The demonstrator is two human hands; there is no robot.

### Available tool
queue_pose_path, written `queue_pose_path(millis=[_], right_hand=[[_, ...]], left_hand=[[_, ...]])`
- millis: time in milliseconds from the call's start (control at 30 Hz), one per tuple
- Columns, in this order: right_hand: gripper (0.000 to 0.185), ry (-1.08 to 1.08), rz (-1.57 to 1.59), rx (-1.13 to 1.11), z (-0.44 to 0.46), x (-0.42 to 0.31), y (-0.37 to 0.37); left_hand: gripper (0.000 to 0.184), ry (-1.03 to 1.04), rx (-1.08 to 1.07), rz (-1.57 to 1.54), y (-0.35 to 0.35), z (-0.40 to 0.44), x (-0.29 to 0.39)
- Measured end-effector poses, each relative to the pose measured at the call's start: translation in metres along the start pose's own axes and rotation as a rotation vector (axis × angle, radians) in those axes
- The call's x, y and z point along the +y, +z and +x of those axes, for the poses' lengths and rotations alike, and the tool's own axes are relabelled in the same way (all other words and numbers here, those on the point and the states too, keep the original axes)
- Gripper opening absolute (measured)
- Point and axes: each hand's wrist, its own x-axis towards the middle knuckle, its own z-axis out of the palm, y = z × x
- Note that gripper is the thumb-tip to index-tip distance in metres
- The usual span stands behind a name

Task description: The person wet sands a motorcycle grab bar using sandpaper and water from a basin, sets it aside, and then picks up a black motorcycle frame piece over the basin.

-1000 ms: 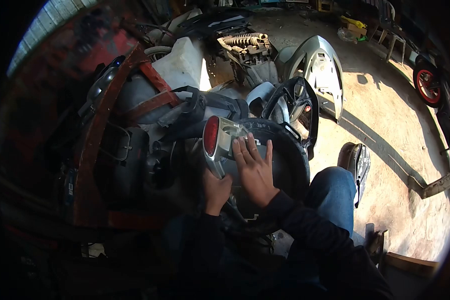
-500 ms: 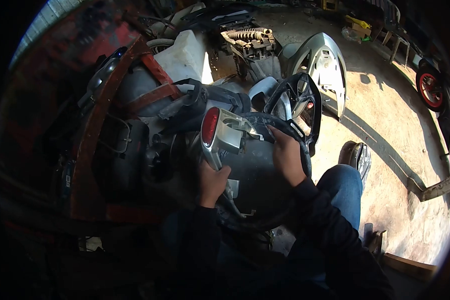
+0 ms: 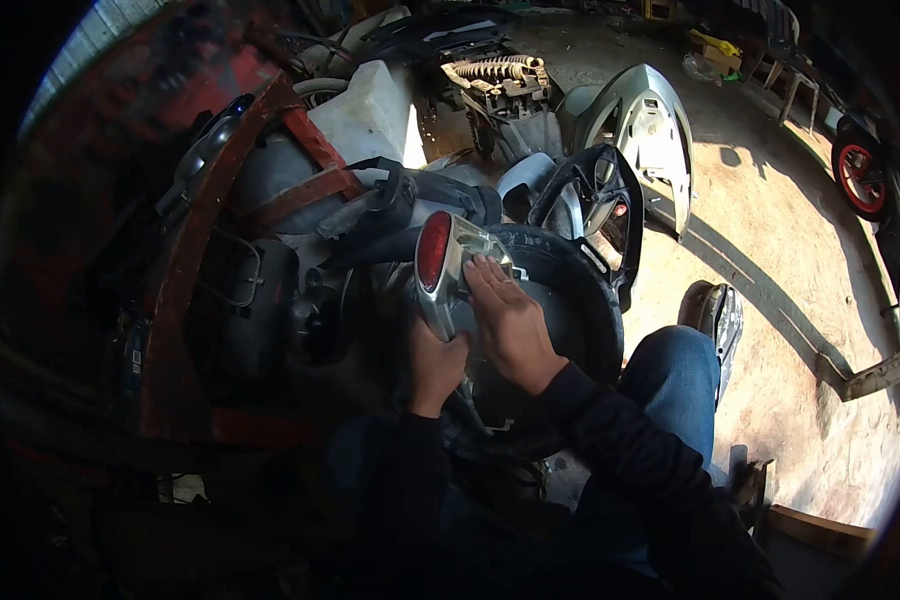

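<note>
A silver motorcycle body panel with a red reflector (image 3: 432, 250) is held over a round black tub (image 3: 602, 305). My left hand (image 3: 437, 370) wraps round the panel's lower left part, its thumb on the near side. Flat against the inner face of the panel lies my right hand (image 3: 515, 325), fingers stretched out and close together, covering much of that face. Whether anything thin lies under the right palm is hidden. The panel's lower end reaches down to the tub's near side.
A red metal frame (image 3: 185, 270) stands at my left. Beyond the tub lie a black plastic fairing (image 3: 625, 195), a silver panel (image 3: 660, 120) and a dirty shock absorber (image 3: 495, 68). A red-rimmed wheel (image 3: 858, 175) is at the far right.
My right hand has moved left from the tub's far rim onto the panel and flattened there. The panel has shifted slightly right, still in my left hand.
</note>
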Motion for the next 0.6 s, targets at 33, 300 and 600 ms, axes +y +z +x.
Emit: queue_pose_path(millis=[33, 300, 600], right_hand=[[0.047, 0.071, 0.074, -0.006, 0.005, 0.007, 0.0], [0.076, 0.119, 0.053, -0.088, 0.007, 0.005, -0.008], [0.079, 0.172, -0.028, -0.103, -0.012, -0.009, -0.003]], left_hand=[[0.031, 0.024, 0.011, 0.016, 0.001, 0.0, 0.002], [0.037, 0.043, 0.004, 0.015, 0.012, 0.0, -0.004], [0.059, -0.108, -0.147, -0.022, 0.014, 0.004, 0.003]])
